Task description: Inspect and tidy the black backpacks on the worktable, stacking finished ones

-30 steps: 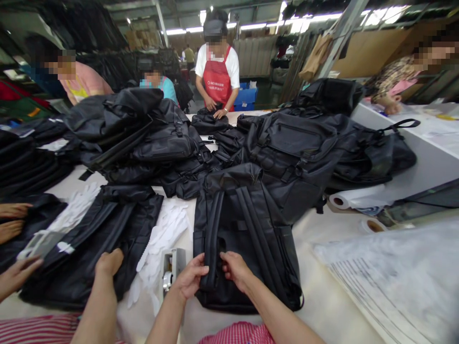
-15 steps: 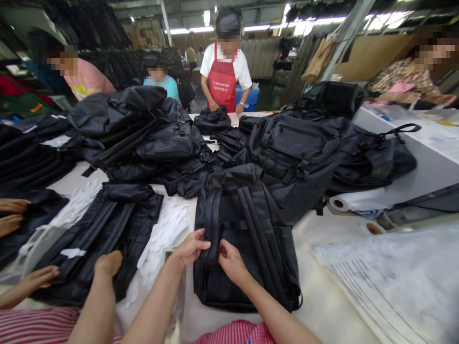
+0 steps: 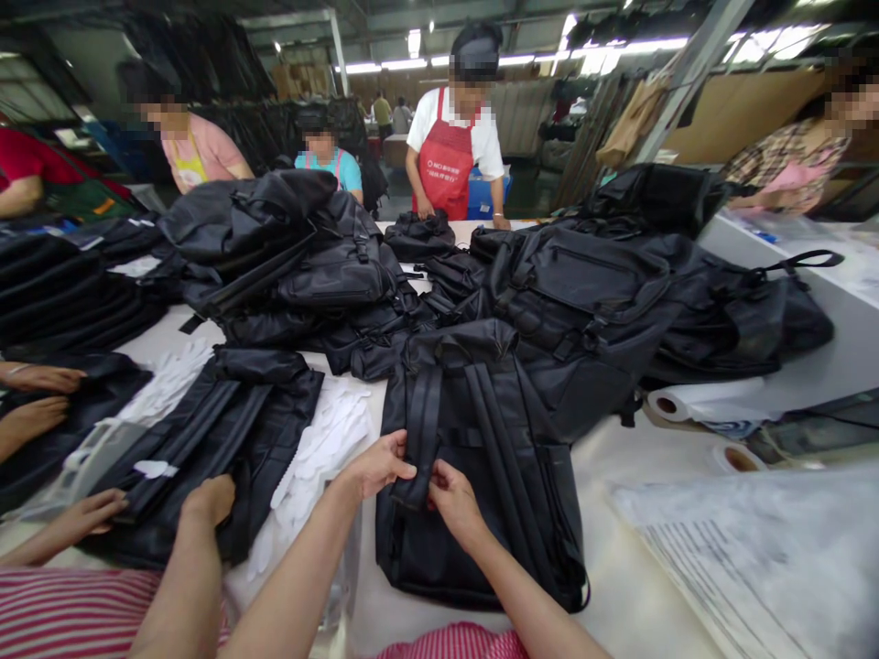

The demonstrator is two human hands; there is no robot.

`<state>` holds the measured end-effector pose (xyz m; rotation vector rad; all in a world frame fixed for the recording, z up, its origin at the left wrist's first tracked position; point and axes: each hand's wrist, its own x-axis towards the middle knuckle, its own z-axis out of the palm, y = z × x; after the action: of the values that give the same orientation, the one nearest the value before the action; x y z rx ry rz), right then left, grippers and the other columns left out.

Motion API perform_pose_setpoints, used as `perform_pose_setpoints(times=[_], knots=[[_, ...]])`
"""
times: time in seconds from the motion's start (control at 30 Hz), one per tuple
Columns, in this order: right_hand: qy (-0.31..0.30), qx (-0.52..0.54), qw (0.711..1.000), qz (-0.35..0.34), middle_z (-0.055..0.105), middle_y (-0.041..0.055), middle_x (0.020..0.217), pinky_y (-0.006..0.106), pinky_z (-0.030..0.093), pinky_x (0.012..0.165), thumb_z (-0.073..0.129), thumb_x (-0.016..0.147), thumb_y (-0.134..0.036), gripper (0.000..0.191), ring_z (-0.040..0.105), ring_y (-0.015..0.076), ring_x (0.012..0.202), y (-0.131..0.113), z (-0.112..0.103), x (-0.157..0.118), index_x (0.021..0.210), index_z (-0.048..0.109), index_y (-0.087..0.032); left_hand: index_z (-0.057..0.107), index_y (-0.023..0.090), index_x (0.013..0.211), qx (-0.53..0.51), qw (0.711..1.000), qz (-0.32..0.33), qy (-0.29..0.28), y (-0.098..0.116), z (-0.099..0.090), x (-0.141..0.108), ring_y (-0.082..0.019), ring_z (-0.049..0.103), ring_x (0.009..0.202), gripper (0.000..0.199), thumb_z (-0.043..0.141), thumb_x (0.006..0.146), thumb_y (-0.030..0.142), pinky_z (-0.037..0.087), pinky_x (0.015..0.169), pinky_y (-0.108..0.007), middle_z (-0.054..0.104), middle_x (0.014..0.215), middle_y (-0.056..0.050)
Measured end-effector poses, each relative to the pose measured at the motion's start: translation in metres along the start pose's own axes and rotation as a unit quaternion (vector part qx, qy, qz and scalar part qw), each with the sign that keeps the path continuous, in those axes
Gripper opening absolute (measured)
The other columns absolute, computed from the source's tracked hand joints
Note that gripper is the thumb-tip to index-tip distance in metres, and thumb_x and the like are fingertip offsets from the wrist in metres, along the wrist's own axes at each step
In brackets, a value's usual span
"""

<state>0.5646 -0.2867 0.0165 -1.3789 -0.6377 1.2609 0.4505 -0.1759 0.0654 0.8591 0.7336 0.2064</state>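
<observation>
Both hands, left (image 3: 382,465) and right (image 3: 457,499), pinch opposite edges of one strap (image 3: 424,430), seemingly to keep it flat. Beneath them, the backpack (image 3: 481,549) lies straps-up, leaving these reachable

A hand could pass over the cream-white desk (image 3: 618,499) between the flat black backpack with padded straps (image 3: 473,572) and the crumpled translucent plastic sheet (image 3: 775,549). Heaped black bags (image 3: 597,275) block the far side; limp white gloves (image 3: 320,444) crowd the left.
</observation>
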Motion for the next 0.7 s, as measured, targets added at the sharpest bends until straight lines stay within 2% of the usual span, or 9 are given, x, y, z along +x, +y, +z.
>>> perform_pose_setpoints(times=[0.13,0.23,0.33,0.43,0.47,0.53,0.6,0.63,0.7], knots=[[-0.004,0.019,0.999,0.032,0.062,-0.0018,0.066,0.023,0.04,0.044,0.07,0.065,-0.031,0.02,0.052,0.0129,0.052,-0.001,0.004,-0.005,0.079,0.063,-0.02,0.063,0.017,0.104,0.016,1.0,-0.018,0.008,0.004,0.004,-0.004,-0.017,0.064,0.073,0.066,0.069,0.041,-0.001,0.048,0.062,-0.025,0.071,0.098,-0.007],[-0.045,0.046,0.996,0.066,0.066,0.0002,0.071,0.022,0.04,0.046,0.072,0.065,-0.034,0.029,0.054,0.013,0.055,0.003,0.009,-0.01,0.089,0.065,-0.02,0.064,0.018,0.104,0.03,0.999,-0.016,0.013,-0.001,0.004,-0.008,-0.017,0.063,0.072,0.065,0.065,0.042,-0.001,0.044,0.058,-0.023,0.071,0.097,-0.007],[-0.072,0.017,0.995,0.072,0.066,0.0007,0.068,0.022,0.038,0.047,0.073,0.065,-0.036,0.029,0.052,0.0122,0.055,0.008,0.01,-0.014,0.086,0.068,-0.018,0.063,0.02,0.101,0.026,0.999,-0.017,0.035,-0.016,0.0,-0.011,-0.018,0.062,0.072,0.063,0.061,0.042,0.0,0.039,0.055,-0.022,0.07,0.096,-0.006],[-0.102,-0.022,0.992,0.076,0.064,-0.0003,0.064,0.022,0.038,0.049,0.072,0.064,-0.035,0.024,0.053,0.0126,0.056,0.009,0.001,-0.017,0.078,0.067,-0.017,0.062,0.021,0.095,0.007,0.998,-0.023,0.064,-0.038,-0.004,-0.013,-0.018,0.06,0.073,0.056,0.061,0.041,0.003,0.036,0.057,-0.024,0.069,0.091,-0.003],[-0.101,-0.032,0.991,0.087,0.063,-0.0006,0.064,0.023,0.04,0.05,0.072,0.064,-0.036,0.023,0.055,0.0135,0.058,0.009,-0.004,-0.018,0.077,0.066,-0.017,0.062,0.021,0.091,0.01,0.996,-0.023,0.081,-0.045,-0.004,-0.014,-0.017,0.058,0.071,0.052,0.061,0.042,0.003,0.035,0.057,-0.024,0.068,0.086,-0.002],[-0.053,-0.061,0.989,0.123,0.063,-0.0001,0.067,0.024,0.043,0.053,0.071,0.065,-0.041,0.026,0.059,0.0154,0.063,0.006,-0.014,-0.019,0.075,0.064,-0.018,0.059,0.02,0.084,0.025,0.992,-0.02,0.12,-0.06,-0.004,-0.014,-0.014,0.053,0.065,0.045,0.061,0.043,0.003,0.03,0.055,-0.023,0.063,0.075,0.001],[-0.001,-0.078,0.981,0.177,0.064,0.0028,0.072,0.026,0.046,0.055,0.063,0.071,-0.056,0.038,0.062,0.0168,0.066,0.001,-0.022,-0.021,0.076,0.062,-0.018,0.057,0.019,0.081,0.037,0.987,-0.017,0.153,-0.07,0.0,-0.014,-0.012,0.049,0.062,0.042,0.059,0.043,0.002,0.025,0.054,-0.022,0.058,0.069,0.003],[0.003,-0.077,0.976,0.202,0.065,0.0045,0.075,0.027,0.047,0.056,0.056,0.074,-0.063,0.047,0.063,0.0171,0.067,-0.001,-0.025,-0.022,0.078,0.061,-0.017,0.055,0.019,0.081,0.039,0.986,-0.013,0.164,-0.074,0.004,-0.014,-0.011,0.048,0.063,0.042,0.058,0.043,0.001,0.025,0.054,-0.021,0.057,0.068,0.004],[-0.031,-0.066,0.971,0.229,0.065,0.0062,0.077,0.029,0.049,0.061,0.048,0.076,-0.072,0.057,0.063,0.0175,0.07,-0.005,-0.029,-0.027,0.081,0.061,-0.017,0.053,0.018,0.083,0.045,0.982,-0.001,0.183,-0.079,0.013,-0.014,-0.011,0.047,0.065,0.044,0.056,0.043,0.0,0.025,0.054,-0.021,0.055,0.07,0.005]])
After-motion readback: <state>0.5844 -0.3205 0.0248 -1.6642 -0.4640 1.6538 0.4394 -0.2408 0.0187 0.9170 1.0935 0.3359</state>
